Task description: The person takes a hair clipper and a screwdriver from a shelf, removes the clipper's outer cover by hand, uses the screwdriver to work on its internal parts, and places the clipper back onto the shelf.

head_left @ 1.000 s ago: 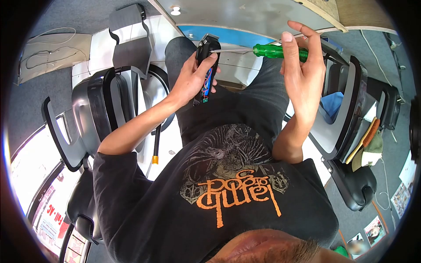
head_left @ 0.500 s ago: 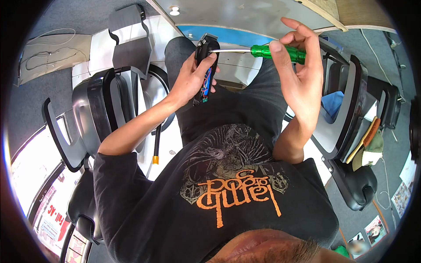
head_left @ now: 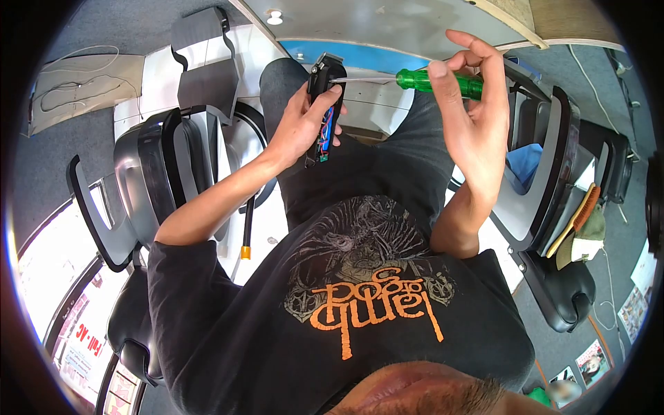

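A black hair clipper (head_left: 335,72) stands nearly upright over my lap, its metal blade at the top. Its lower body is opened, and a blue part with red wiring (head_left: 325,133) shows inside. My left hand (head_left: 302,128) is closed around the clipper, thumb across its front. A screwdriver with a clear green handle (head_left: 413,80) lies level, its tip against the clipper's side just above my left thumb. My right hand (head_left: 477,111) grips the handle between thumb and fingers, with one finger lifted. The exact seat of the tip is too small to make out.
Black salon chairs stand at left (head_left: 149,159) and right (head_left: 546,173). A brush with brown bristles (head_left: 585,207) and a cap (head_left: 586,238) rest by the right chair. A grey cabinet panel (head_left: 387,28) is ahead. Cables lie on the left board (head_left: 83,93).
My right fingers have shifted very slightly on the screwdriver handle. My left hand and the clipper stay in place.
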`<state>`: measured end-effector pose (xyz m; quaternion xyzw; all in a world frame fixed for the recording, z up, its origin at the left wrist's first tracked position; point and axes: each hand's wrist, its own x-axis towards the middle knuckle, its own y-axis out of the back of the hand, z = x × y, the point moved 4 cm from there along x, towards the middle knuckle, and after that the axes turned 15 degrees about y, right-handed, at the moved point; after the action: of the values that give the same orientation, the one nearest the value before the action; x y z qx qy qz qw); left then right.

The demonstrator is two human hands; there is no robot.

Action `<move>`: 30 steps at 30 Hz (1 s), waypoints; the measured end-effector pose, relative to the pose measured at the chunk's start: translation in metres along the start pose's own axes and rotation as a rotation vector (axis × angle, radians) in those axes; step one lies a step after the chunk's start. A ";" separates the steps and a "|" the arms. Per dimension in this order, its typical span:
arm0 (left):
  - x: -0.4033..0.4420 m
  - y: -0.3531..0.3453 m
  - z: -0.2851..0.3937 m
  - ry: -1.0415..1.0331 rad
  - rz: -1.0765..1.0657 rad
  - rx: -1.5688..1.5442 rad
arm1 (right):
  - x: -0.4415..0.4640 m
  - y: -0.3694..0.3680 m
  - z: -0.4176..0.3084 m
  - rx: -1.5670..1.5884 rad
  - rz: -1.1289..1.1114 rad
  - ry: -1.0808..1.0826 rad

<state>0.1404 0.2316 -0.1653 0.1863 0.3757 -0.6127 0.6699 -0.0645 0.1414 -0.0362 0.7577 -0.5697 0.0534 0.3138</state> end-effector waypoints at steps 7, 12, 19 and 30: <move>-0.001 0.000 0.001 -0.003 -0.020 -0.012 | 0.000 0.000 0.003 -0.022 -0.022 0.021; -0.001 -0.001 0.000 -0.002 -0.019 -0.013 | 0.000 0.000 0.002 -0.020 -0.025 0.004; 0.000 0.000 -0.001 0.002 -0.019 -0.003 | 0.000 0.000 0.003 -0.019 -0.023 -0.025; 0.002 0.001 -0.002 0.002 -0.013 -0.034 | 0.002 -0.003 0.000 0.013 -0.028 -0.099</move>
<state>0.1404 0.2321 -0.1685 0.1733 0.3878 -0.6104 0.6686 -0.0615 0.1397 -0.0365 0.7693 -0.5735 0.0150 0.2811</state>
